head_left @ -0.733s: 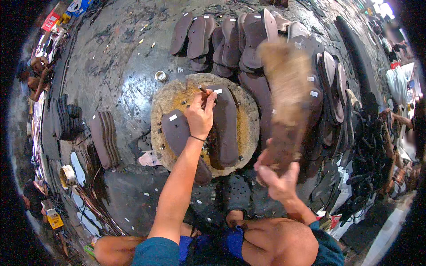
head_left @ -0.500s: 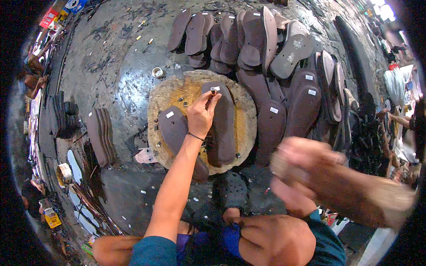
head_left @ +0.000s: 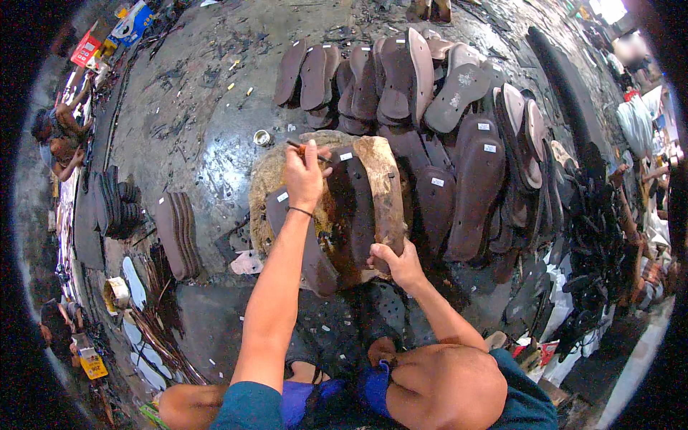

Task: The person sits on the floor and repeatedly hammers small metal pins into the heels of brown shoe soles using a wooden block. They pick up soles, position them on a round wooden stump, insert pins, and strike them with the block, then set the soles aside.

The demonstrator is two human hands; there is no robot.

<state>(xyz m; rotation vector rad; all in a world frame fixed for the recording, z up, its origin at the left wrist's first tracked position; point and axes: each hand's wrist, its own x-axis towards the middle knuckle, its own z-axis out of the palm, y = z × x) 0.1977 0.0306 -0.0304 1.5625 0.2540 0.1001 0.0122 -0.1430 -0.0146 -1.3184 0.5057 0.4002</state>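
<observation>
Head | left hand grips rod | right hand grips wooden club | cup: contents unclear

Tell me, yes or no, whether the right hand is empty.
No, the right hand grips the lower end of a wooden club.

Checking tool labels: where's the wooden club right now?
In the head view, just right of centre: the wooden club is in the right hand, over the round block's right side, beside the stickered dark sole.
</observation>
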